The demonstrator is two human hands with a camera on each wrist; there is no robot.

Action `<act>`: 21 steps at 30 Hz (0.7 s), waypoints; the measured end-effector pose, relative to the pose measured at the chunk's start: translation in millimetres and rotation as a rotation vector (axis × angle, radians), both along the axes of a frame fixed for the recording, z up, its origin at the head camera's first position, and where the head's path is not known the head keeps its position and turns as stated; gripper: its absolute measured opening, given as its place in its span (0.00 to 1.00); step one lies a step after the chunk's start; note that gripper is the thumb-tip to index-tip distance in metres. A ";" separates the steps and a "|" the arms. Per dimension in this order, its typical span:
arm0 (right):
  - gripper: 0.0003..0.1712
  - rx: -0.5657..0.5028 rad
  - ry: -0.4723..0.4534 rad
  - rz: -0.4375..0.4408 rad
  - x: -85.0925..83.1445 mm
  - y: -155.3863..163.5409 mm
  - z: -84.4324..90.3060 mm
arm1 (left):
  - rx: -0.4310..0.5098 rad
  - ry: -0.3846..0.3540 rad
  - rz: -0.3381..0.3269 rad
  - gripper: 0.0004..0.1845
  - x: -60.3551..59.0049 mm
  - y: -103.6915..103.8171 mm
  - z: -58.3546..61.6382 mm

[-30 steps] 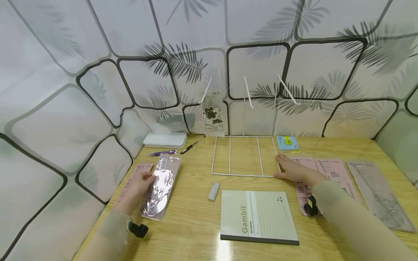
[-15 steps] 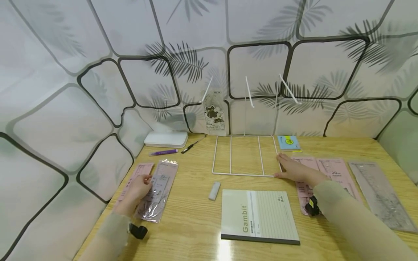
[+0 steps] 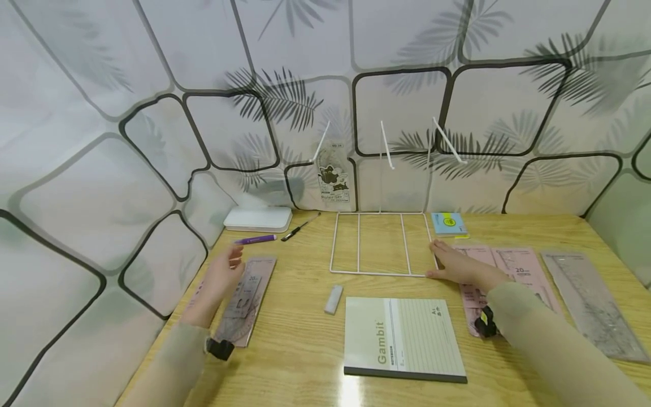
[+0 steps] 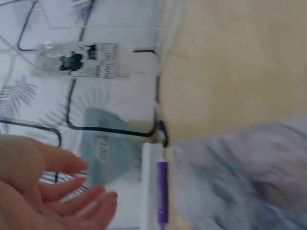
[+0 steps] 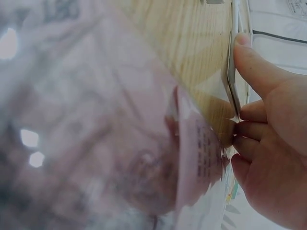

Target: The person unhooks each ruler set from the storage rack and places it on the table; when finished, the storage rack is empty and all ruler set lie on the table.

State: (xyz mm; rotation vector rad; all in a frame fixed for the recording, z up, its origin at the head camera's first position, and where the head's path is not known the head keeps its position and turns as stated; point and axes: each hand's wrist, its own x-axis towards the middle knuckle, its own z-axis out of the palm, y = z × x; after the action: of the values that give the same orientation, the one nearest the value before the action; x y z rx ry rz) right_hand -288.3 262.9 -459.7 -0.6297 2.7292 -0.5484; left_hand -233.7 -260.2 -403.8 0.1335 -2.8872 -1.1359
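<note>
My left hand point(image 3: 224, 277) hovers over the left-hand pink ruler-set packets with its fingers loosely bent and nothing in them. The clear-wrapped ruler-set packet point(image 3: 252, 297) lies flat beside it, overlapping another pink packet mostly hidden under the hand. In the left wrist view the thumb and fingers of that hand point(image 4: 57, 191) stand apart. At the right side of a white wire rack point(image 3: 378, 273), my right hand point(image 3: 460, 265) touches the frame. Seen from the right wrist, its thumb and fingertips rest along the white wire point(image 5: 231, 76). A ruler-set packet point(image 3: 334, 181) hangs at the rack's left hook.
A Gambit notebook point(image 3: 404, 339) and a grey-white eraser point(image 3: 333, 299) lie in front of the rack. Behind the left hand are a purple marker point(image 3: 256, 239), a black pen point(image 3: 292, 233) and a white case point(image 3: 257, 219). Pink packets point(image 3: 524, 271), a greyish packet point(image 3: 590, 305) and a blue pad point(image 3: 447, 223) lie right.
The left hand has let go of the clear-wrapped ruler-set packet, which now lies flat, and has lifted slightly forward. The right hand stays at the rack.
</note>
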 end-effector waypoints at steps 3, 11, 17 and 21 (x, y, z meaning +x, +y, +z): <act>0.56 0.000 -0.003 -0.001 0.8 0.7 0.0 | 0.168 0.084 -0.057 0.26 -14.1 7.8 17.5; 0.56 0.005 -0.003 -0.016 1.6 1.8 -0.4 | 0.481 0.224 -0.147 0.26 -50.8 45.9 44.0; 0.56 0.007 0.001 -0.014 0.5 3.4 -1.0 | 0.641 0.233 -0.203 0.27 -79.6 79.3 44.3; 0.55 0.014 0.030 0.009 -0.5 2.1 -0.9 | 0.670 0.222 -0.216 0.28 -97.9 95.0 44.7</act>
State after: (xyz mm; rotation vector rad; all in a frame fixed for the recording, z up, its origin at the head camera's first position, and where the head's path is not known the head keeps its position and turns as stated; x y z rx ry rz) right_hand -288.8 265.0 -460.7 -0.6522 2.7543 -0.5216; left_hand -331.6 -165.1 -359.1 -0.2770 -2.2630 -1.9673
